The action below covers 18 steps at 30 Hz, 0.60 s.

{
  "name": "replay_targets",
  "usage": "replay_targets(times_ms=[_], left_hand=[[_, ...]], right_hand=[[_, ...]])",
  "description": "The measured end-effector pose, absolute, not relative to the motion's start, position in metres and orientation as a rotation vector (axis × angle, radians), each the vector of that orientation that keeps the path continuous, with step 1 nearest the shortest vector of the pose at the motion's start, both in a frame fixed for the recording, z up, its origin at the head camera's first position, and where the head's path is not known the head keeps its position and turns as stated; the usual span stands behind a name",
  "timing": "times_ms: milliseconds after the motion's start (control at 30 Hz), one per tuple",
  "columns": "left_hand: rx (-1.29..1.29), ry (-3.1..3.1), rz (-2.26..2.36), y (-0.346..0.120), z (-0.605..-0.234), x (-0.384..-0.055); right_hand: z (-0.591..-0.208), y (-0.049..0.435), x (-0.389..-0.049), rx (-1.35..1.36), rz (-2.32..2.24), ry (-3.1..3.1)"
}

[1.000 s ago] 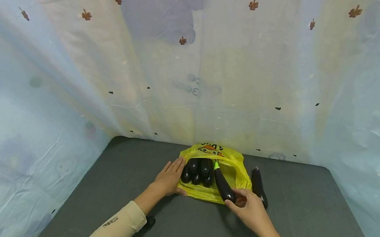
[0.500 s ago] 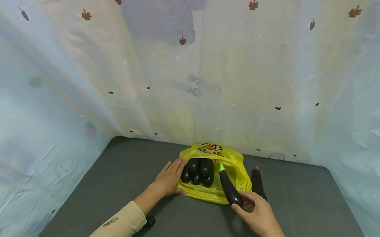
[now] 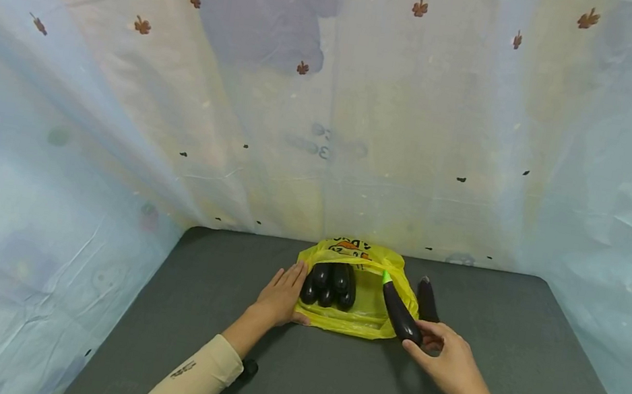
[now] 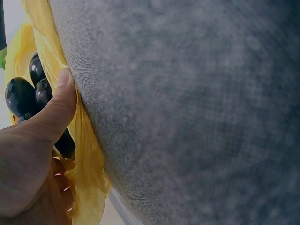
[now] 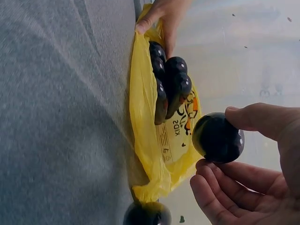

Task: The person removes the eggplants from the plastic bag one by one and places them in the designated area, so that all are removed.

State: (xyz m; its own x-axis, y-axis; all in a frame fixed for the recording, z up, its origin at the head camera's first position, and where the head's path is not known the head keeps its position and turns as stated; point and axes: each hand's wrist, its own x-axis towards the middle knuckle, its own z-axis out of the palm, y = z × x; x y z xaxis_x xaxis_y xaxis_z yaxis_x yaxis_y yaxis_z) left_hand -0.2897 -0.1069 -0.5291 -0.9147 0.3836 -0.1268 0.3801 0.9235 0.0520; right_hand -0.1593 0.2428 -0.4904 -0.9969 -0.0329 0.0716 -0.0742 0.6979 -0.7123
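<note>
Five eggplants (image 3: 342, 281) lie inside the (thin, crinkled) yellow bag (image 3: 342, 324).

Dark glossy eggplant (image 3: 400, 312), green-tipped, is held aslant near the mouth of a yellow bag (image 3: 366, 301) containing five stacked eggplants (image 3: 328, 295).

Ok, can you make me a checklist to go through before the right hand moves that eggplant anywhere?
1. Right hand grips the held eggplant: ok, thumb and fingers pinch its fat end.
2. Left hand on the yellow bag: ok, it touches the left edge.
3. Bag mouth open: ok, you can see inside.
4. Bagged eggplants away from the held one: ok, they're bunched at the left, with a gap between.
5. Loose eggplant out of the way: not ok, it lies just right of the bag, near the right hand, and might get bumped.
6. Green stem end clear of the bag: cannot tell.
</note>
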Motion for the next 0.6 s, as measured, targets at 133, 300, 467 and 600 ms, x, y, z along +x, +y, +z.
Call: replay_targets(times_ms=[133,300,467,600], left_hand=[[0.579,2.939,0.043,-0.107,-0.53,-0.29],[0.579,2.944,0.042,-0.107,-0.531,-0.29],[0.58,2.956,0.038,-0.107,-0.53,-0.289],[0.585,2.957,0.036,-0.107,-0.53,-0.288]], right_hand=[[-0.489,0.249,-0.158,0.094,1.172,-2.848],[-0.488,0.256,-0.156,0.101,1.155,-2.839],[-0.487,0.264,-0.156,0.096,1.138,-2.829],[-0.488,0.27,-0.157,0.087,1.119,-2.829]])
